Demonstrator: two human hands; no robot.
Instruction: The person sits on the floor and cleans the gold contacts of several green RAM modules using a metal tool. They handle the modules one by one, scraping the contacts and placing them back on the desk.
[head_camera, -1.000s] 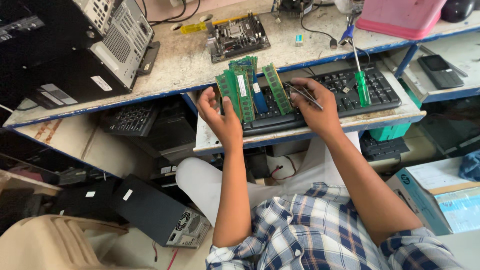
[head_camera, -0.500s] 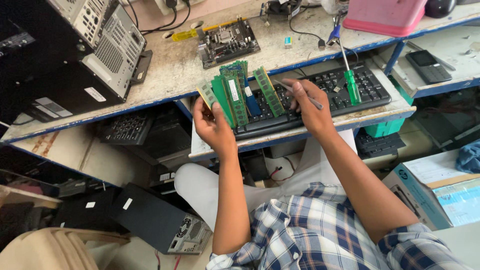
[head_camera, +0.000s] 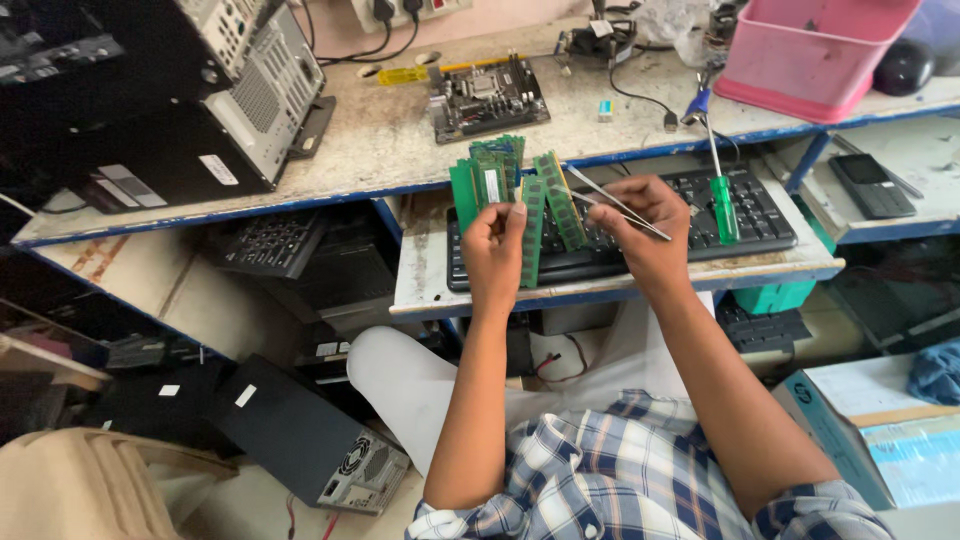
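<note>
Left hand (head_camera: 493, 245) is closed around a fan of green memory sticks (head_camera: 510, 190), several boards held upright and spread out, fingers wrapped on their lower ends. The sticks sit above the left part of a black keyboard (head_camera: 760, 215), not resting on it. Right hand (head_camera: 640, 225) is closed on metal tweezers (head_camera: 610, 200), pinched between thumb and fingers; the thin tips point left toward the rightmost stick and end just beside it, contact cannot be told. Both hands hover over the keyboard, which lies on a pull-out shelf (head_camera: 420, 270) below the worktop. A green-handled screwdriver (head_camera: 722, 200) lies across the right side of the keyboard, shaft pointing up toward the bench edge.

On the worn workbench (head_camera: 380, 150) behind: a bare motherboard (head_camera: 487, 98) near the middle, a pink plastic tub (head_camera: 810, 50) at the right, a black mouse (head_camera: 903, 65) just beside the tub, a small yellow tool (head_camera: 403, 75) left of the motherboard. An open desktop case (head_camera: 170, 100) lies on its side at the left end. A black phone (head_camera: 872, 185) lies on a lower shelf to the right. Another computer case (head_camera: 300, 440) lies on the floor by the person's knee. Person wears a blue plaid shirt (head_camera: 640, 480), light trousers.
</note>
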